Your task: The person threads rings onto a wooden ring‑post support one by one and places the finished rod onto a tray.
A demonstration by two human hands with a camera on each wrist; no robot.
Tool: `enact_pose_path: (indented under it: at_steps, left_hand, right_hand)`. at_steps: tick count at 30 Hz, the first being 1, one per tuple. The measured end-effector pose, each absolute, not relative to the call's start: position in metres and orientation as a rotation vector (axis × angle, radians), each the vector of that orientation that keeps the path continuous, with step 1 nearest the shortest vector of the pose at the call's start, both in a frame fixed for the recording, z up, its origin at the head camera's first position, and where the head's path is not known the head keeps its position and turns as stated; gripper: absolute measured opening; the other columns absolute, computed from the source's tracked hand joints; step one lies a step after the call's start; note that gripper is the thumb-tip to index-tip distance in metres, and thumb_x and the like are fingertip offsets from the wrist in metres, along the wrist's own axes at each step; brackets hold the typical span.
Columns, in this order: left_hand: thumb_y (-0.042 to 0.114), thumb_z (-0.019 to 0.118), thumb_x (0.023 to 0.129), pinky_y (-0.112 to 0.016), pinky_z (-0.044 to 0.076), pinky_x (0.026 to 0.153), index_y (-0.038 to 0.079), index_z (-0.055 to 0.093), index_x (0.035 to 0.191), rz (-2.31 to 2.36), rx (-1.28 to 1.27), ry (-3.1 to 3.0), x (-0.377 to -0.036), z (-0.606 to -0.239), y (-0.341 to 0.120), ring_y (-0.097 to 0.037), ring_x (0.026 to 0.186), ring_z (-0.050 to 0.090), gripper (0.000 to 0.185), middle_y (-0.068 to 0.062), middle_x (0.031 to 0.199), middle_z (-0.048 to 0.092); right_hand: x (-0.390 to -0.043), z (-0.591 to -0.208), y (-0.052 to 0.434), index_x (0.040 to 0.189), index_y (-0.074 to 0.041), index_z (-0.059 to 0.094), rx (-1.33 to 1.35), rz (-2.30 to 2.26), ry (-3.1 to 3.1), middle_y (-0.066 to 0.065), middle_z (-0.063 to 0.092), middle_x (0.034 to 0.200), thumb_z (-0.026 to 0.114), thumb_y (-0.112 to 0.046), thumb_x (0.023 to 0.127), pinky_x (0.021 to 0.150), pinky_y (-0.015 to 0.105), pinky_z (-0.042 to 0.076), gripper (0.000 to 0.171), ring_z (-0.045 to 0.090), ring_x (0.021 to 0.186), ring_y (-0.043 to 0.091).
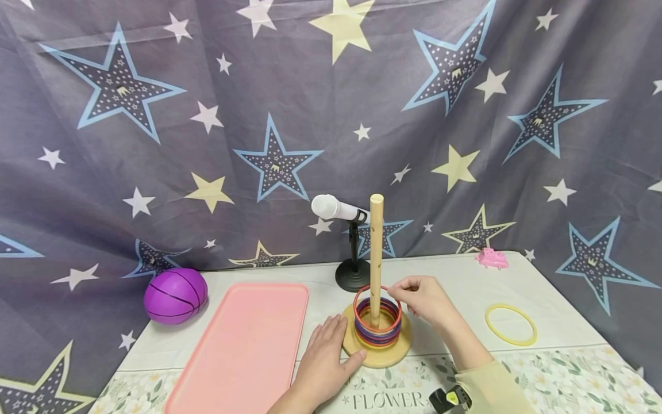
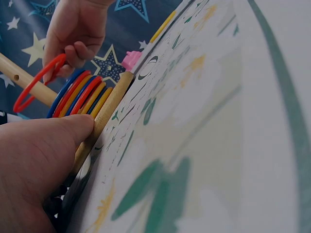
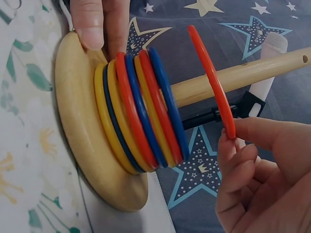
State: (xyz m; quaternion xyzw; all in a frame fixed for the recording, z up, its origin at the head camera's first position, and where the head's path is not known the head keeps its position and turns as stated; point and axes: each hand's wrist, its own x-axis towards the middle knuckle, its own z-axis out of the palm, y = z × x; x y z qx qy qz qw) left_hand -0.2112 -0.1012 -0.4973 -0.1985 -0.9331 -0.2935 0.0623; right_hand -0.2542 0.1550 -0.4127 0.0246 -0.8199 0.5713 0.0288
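Note:
A red ring [image 3: 212, 80] circles the wooden peg [image 1: 376, 253], held above the stack between the thumb and finger of my right hand [image 1: 425, 300]. Below it, several yellow, red and blue rings [image 3: 138, 109] lie stacked on the round wooden base [image 1: 385, 357]; a gap separates the red ring from the topmost blue one. My left hand [image 1: 324, 359] rests at the base's left side, its fingers extended and its thumb touching the base's near edge beside the lowest rings, as the left wrist view also shows.
A yellow ring [image 1: 511, 325] lies alone at the right, with a pink toy [image 1: 492, 258] behind it. Left of the stand are a pink tray [image 1: 243, 345] and a purple ball [image 1: 176, 295]. Behind the peg stands a white microphone [image 1: 336, 207] on a black stand [image 1: 353, 275].

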Motion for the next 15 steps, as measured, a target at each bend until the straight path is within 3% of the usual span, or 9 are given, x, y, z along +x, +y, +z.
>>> enact_pose_path:
  at_steps: [7,15]
  left_hand:
    - [0.056,0.072,0.103,-0.062,0.026,0.132,-0.005,0.053,0.159,-0.899,-0.611,-2.797,-0.211,-0.498,-0.102,-0.044,0.158,0.04,0.085,-0.027,0.165,0.049]
    - [0.06,0.069,0.104,-0.067,0.029,0.128,-0.007,0.054,0.158,-0.88,-0.632,-2.745,-0.213,-0.505,-0.102,-0.047,0.155,0.043,0.087,-0.028,0.163,0.051]
  right_hand:
    - [-0.255,-0.42,0.155,0.099,0.003,0.081,0.074,1.813,-2.552,0.001,0.064,0.072,0.083,-0.013,0.096,0.049,0.022,0.04,0.016,0.048,0.053,0.01]
    - [-0.258,-0.426,0.156,0.099,0.006,0.08,0.055,1.845,-2.562,0.001,0.063,0.069,0.082,-0.012,0.096,0.048,0.022,0.038,0.018,0.046,0.051,0.008]
